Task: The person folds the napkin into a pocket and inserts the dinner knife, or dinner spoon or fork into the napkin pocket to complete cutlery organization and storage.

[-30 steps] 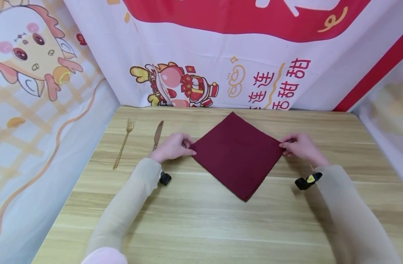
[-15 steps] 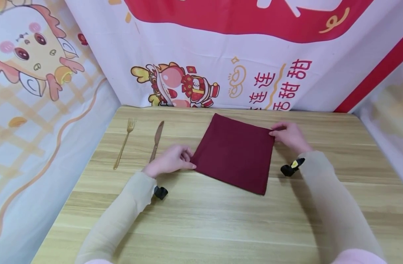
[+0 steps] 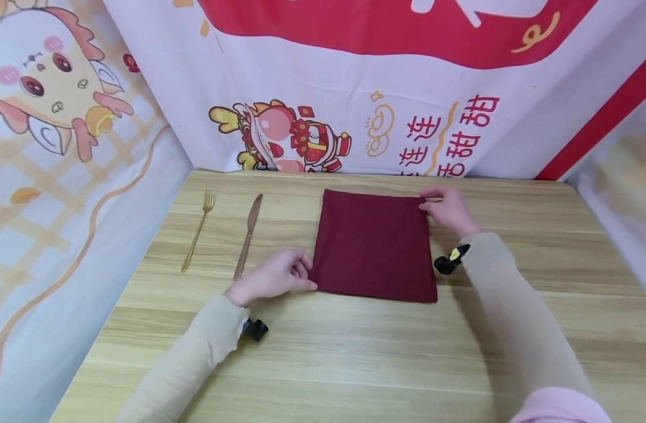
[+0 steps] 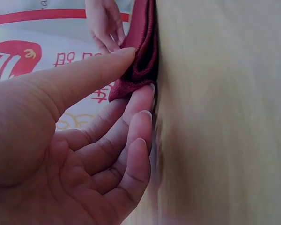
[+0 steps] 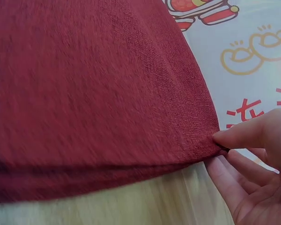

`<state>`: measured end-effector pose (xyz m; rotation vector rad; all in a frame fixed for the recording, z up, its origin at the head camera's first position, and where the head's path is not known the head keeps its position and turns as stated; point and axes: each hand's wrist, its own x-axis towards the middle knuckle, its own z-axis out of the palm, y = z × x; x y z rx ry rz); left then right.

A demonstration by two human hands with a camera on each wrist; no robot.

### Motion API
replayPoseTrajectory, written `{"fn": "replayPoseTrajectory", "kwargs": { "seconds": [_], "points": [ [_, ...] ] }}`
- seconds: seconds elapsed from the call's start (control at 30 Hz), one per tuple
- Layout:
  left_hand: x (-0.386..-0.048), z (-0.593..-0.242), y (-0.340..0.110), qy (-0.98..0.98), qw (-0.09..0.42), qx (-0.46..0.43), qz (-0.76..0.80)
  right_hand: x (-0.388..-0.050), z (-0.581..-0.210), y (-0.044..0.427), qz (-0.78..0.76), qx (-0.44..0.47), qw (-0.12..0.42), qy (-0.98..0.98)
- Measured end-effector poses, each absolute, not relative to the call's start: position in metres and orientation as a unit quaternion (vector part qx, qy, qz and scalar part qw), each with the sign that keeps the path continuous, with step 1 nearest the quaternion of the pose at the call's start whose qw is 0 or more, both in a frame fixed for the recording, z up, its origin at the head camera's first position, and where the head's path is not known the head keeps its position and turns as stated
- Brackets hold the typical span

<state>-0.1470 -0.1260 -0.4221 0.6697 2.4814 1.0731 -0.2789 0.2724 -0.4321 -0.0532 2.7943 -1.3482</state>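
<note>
We look down on a folded burgundy cloth napkin set nearly square to us on a wood-grain table, its near left corner pinched between the thumb and fingers of the left hand. The right hand pinches the far right corner (thumb above, fingertips beneath). Left of the napkin we find a copper-toned table knife, then a gold fork, both pointing away from us.
</note>
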Motion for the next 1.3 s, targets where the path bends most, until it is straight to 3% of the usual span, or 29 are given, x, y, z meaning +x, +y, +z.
{"fn": "replayPoseTrajectory", "kwargs": {
  "seconds": [0.43,0.67,0.8,1.03,1.3],
  "points": [
    [-0.137,-0.423,-0.124,0.869,0.185,0.243,0.389,-0.281,-0.432,0.266,-0.451,-0.061,0.015,0.89],
    [-0.14,-0.418,-0.123,0.883,0.081,0.218,0.407,-0.268,-0.421,0.275,-0.464,-0.047,0.049,0.883],
    [-0.137,-0.415,-0.118,0.877,0.051,0.249,0.408,-0.255,-0.411,0.276,-0.45,-0.071,0.046,0.889],
    [-0.134,-0.42,-0.108,0.861,0.074,0.292,0.411,-0.225,-0.403,0.28,-0.428,-0.13,0.058,0.892],
    [-0.132,-0.431,-0.109,0.875,0.103,0.297,0.368,-0.183,-0.406,0.291,-0.426,-0.18,0.115,0.879]
  ]
}}
